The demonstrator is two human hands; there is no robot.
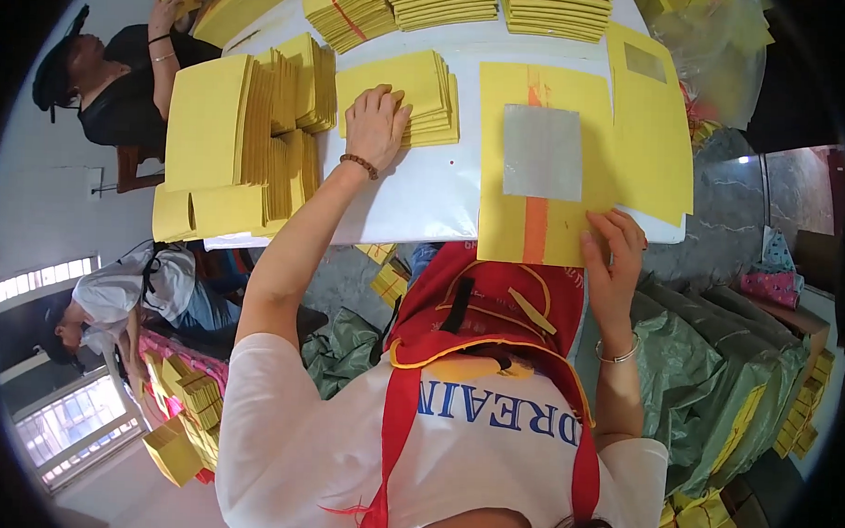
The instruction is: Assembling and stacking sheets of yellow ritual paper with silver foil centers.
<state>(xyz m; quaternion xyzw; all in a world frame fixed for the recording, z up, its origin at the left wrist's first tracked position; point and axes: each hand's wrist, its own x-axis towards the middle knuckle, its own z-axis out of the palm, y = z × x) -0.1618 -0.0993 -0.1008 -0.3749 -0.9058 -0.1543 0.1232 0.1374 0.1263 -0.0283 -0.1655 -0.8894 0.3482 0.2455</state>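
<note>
My left hand [376, 127], with a beaded bracelet at the wrist, lies palm down on a small stack of yellow folded papers [421, 82] on the table. Its fingers are spread over the stack's near left part. In front of me is a yellow paper sheet [498, 220] with a silver rectangle [543, 152] and an orange stripe [535, 233] down the middle; its near edge overhangs the table. At that sheet's near right corner, my right hand [616, 252] touches the edge with thumb and fingers apart. Another yellow sheet [650, 142] lies partly beneath it on the right.
Tall stacks of yellow paper [209, 122] stand on the left of the white table [415, 203]; more bundles [441, 6] line its far side. Two people [131, 82] work on the left. Green sacks [707, 376] sit on the floor at the right.
</note>
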